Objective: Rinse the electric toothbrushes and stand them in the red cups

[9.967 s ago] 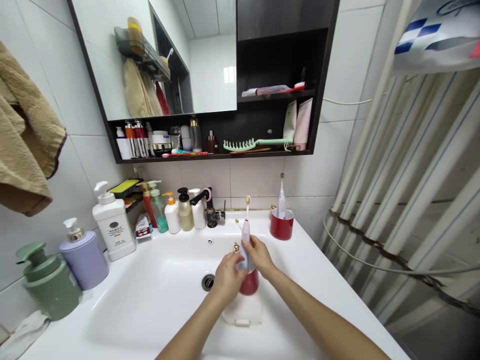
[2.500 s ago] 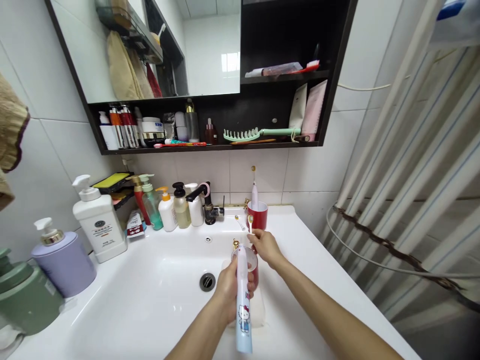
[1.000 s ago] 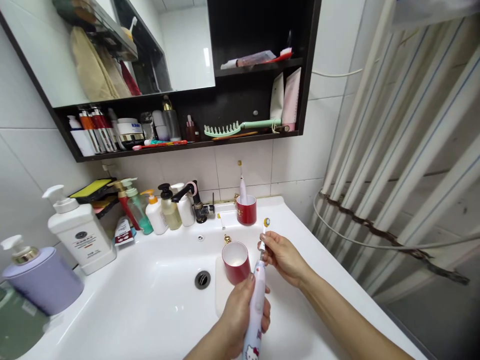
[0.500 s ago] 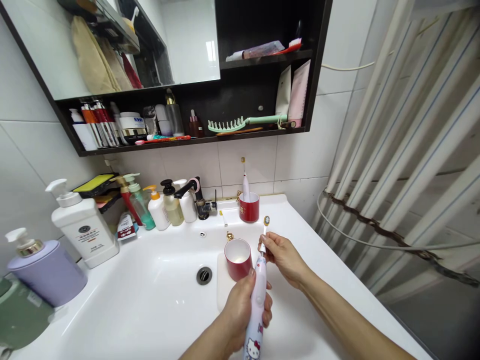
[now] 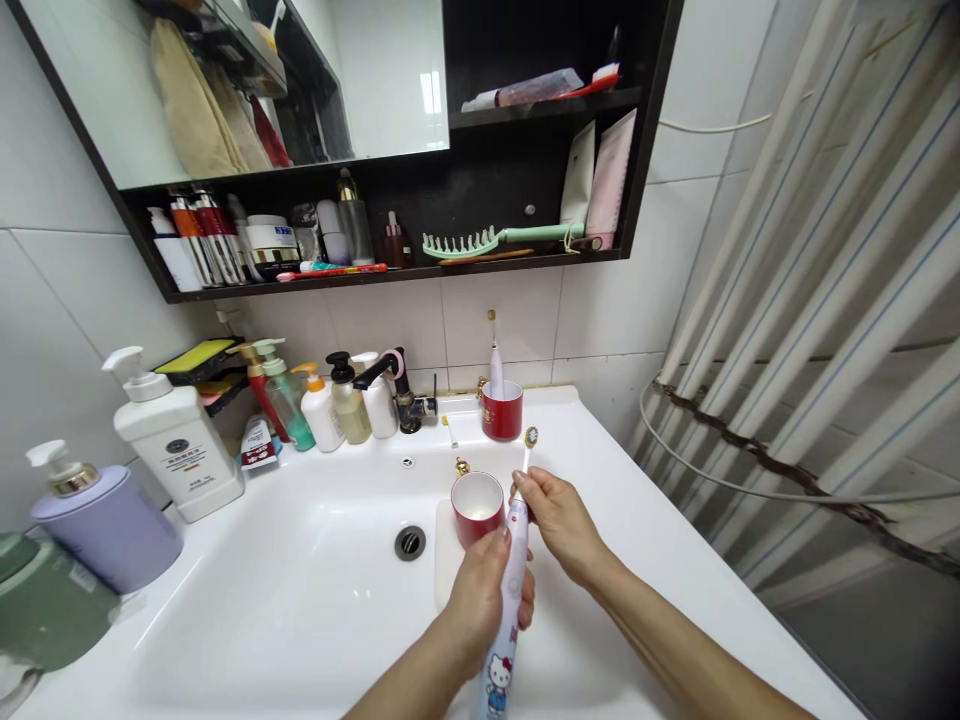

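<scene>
My left hand (image 5: 480, 590) is wrapped round the pale printed handle of an electric toothbrush (image 5: 510, 580), held with its top pointing away from me over the sink's right side. The fingers of my right hand (image 5: 556, 515) pinch the white brush head (image 5: 529, 446) at its lower end, where it meets the handle. Just beyond my left thumb is a red cup (image 5: 478, 508) with a pale inside, standing on a light pad. Behind it, on the sink's back ledge, another red cup (image 5: 502, 412) holds a second electric toothbrush (image 5: 496, 370) upright.
A small loose brush head (image 5: 449, 431) lies on the back ledge beside the black faucet (image 5: 409, 400). Several pump bottles (image 5: 180, 450) line the left side. Overhead runs a dark shelf (image 5: 420, 272); pipes (image 5: 810, 330) stand at the right.
The brush head sits lower against the handle, and the metal shaft seen earlier between them is now hidden. The camera view has shifted slightly.
</scene>
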A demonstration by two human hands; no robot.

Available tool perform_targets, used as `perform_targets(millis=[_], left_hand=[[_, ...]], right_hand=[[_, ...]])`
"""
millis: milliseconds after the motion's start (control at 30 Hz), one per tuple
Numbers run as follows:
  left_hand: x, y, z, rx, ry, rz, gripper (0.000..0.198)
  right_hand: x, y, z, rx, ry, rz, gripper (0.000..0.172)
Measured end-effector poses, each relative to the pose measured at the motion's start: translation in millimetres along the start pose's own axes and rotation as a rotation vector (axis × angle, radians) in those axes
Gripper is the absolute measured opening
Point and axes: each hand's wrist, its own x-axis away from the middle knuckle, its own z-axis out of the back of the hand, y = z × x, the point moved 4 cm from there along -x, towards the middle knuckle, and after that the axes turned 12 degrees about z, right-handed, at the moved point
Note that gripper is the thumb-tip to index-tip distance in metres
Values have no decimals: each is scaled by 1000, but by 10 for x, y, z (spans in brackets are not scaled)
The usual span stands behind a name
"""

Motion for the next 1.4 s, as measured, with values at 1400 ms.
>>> perform_targets(millis=[1400], left_hand=[[19,744,687,299,313,-492,18]], right_hand=[[371,101,-492,25,-293,-118,36]])
